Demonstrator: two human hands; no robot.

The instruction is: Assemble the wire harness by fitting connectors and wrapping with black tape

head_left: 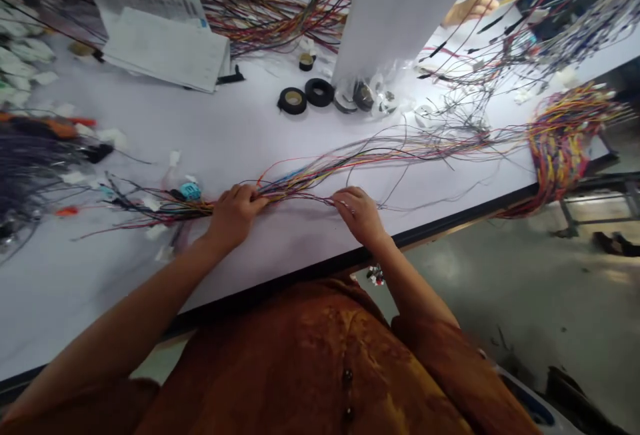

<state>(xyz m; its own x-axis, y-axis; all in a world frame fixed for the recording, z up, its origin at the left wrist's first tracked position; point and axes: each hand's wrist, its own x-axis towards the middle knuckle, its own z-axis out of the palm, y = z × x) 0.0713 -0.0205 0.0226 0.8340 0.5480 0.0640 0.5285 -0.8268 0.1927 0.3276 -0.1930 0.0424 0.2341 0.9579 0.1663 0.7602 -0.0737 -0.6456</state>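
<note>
Locate the long, loose bundle of multicoloured insulated wires (310, 179) on the white tabletop (280, 268), directly in front of you near the dark table edge. Your left hand (233, 211) is clamped over the bundle, thumb toward the right. Your right hand (357, 211) appears to pinch a few thin, dark strands (305, 195) slightly apart from the main run.

Status, judged from the layout: the wires are gathered at your left hand. To the right they remain loose and fanned, with stray strands ungathered. No tape wrap is visible between your hands; two black tape rolls (292, 101) lie farther back.

The bundle's long axis runs left to right, rising gently away from you. Its left ends splay past the small blue piece (190, 189); the right run points toward the yellow, red and purple wire heap (557, 148).
</note>
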